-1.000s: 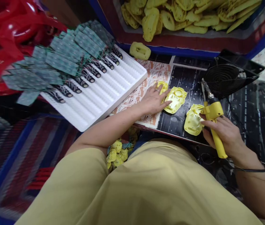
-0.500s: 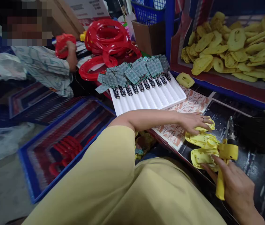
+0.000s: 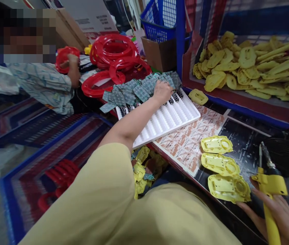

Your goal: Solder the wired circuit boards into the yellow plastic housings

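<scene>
My right hand is wrapped round a yellow soldering gun, its metal tip pointing up and away from me. The fingertips of that hand lie by the nearest yellow plastic shell. Beyond it two more shells, a middle one and a far one, lie in a row, insides up. My left hand reaches to the green circuit boards, its bent fingers closed at one board's edge. Those boards overlap along the back of a white ridged foam tray, with wired black parts below them.
Red plastic rings are heaped behind the tray. A blue-framed bin of yellow shells stands at the back right, a loose shell before it. At left a co-worker holds a red part. A striped crate stands on the floor.
My left hand has left the yellow shells and moved left and away, onto the circuit boards. My right hand has drawn back rightward with the soldering gun, uncovering more of the nearest shell.
</scene>
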Tool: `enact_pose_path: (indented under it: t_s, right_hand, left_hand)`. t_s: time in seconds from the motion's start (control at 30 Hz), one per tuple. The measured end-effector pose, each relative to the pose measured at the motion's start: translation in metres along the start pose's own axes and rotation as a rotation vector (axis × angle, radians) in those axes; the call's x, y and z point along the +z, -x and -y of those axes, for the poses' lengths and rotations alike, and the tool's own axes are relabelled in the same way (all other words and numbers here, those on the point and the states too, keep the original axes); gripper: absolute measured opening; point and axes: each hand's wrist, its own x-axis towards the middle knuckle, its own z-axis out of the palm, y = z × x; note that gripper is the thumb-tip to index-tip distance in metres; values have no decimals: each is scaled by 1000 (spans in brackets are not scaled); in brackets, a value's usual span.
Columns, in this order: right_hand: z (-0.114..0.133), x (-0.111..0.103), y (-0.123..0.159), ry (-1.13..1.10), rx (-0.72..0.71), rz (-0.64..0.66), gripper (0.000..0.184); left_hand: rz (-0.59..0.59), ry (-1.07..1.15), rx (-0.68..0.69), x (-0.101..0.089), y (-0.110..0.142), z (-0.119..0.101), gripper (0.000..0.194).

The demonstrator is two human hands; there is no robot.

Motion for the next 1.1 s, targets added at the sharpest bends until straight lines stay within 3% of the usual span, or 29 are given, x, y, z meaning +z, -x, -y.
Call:
enact_pose_path:
  t_s: [0.17,0.3,0.43,0.53,0.6,0.7,0.8,0.87,0.93,1.0,1.1]
  right_hand:
    - [4,0,3,-58,42,59,65]
    - [7,0,8,-124,75,83,60]
    - [14,-1,5,-179,111,98,58]
    - [27,-2,-9,-161,82,88,40]
    - [36,2,-22,-92,83,78,25]
    - [46,13,-34,34,103,60,27]
    - [52,18,-36,47,177,24,50]
    - [52,16,-32,4,239,-9,58]
    - [51,13,-27,-36,289,-44,56]
    - [49,12,-23,-83,306,-44,52]
    - [51,16,-17,-133,281,31,51]
  left_hand:
    - [-7,51,36,10,-7,-14,29]
    - [-69,165,2,3,-11,-7,22]
    - [-141,464,25,-14,-4,6,12]
    - [-162,698,99,-27,9,5,12]
    - [-158,934,171,-35,19,-4,24]
    - [81,1260,233,-45,37,-32,43]
    - [402,1432,219,-48,60,-73,59]
    - [587,1408,293,-42,78,-101,51]
    - [745,1262,432,-33,98,-126,30]
    - [814,1072,540,-22,119,-144,14]
    - [711,808,617,-9,145,-160,3]
